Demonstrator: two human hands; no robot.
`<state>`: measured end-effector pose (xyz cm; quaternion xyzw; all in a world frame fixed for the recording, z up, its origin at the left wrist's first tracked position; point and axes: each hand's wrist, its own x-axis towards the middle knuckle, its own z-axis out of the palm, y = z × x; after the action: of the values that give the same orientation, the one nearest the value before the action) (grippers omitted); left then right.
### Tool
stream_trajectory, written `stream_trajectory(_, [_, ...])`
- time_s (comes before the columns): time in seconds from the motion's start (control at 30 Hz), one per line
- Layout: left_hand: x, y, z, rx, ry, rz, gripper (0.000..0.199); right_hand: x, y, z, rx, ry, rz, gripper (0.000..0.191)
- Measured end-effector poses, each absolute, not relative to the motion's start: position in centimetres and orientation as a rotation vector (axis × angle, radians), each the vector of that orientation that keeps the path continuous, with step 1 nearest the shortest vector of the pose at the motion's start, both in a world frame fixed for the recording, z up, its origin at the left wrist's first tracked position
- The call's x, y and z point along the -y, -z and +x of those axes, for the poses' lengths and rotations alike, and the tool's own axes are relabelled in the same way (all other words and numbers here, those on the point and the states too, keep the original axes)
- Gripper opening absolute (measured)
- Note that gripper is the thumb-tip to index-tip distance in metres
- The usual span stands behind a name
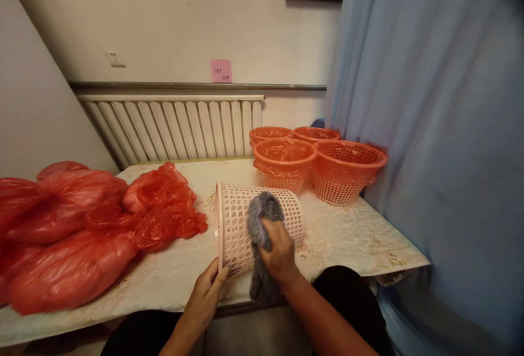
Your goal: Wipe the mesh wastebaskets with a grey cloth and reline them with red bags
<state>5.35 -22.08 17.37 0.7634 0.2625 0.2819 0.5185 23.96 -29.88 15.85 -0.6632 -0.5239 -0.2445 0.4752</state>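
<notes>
A pale pink perforated plastic wastebasket [236, 225] lies on its side on the table, its rim facing left. My left hand [207, 290] grips that rim at the lower edge, thumb outside. In my right hand [279, 249] is a grey cloth [265, 211], bunched up and pressed against the side of the wastebasket. The cloth's loose end hangs down past the table's front edge. My right fingers are closed around it.
Several wastebaskets lined with red bags [285, 151] stand at the back right. Filled red plastic bags [73, 257] are piled at left. A floral cloth covers the table [347, 236]. Behind are a radiator [176, 126] and, at right, a blue curtain [426, 126].
</notes>
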Motion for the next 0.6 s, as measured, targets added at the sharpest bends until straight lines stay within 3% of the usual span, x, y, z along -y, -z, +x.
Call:
stream_trajectory(0.27, [21.9, -17.2, 5.6, -0.7, -0.768, 1.74, 0.046, 30.9, -16.4, 33.1, 0.511, 0.593, -1.854, 0.045])
stream_trajectory(0.4, [22.0, -17.1, 5.8, -0.725, -0.79, 1.715, 0.047, 30.2, -16.0, 28.9, 0.777, 0.607, -1.758, 0.045])
stream_trajectory(0.6, [21.9, -17.1, 5.9, -0.736, -0.849, 1.708, 0.045, 29.6, -15.1, 19.4, 1.619, 0.519, -1.526, 0.052])
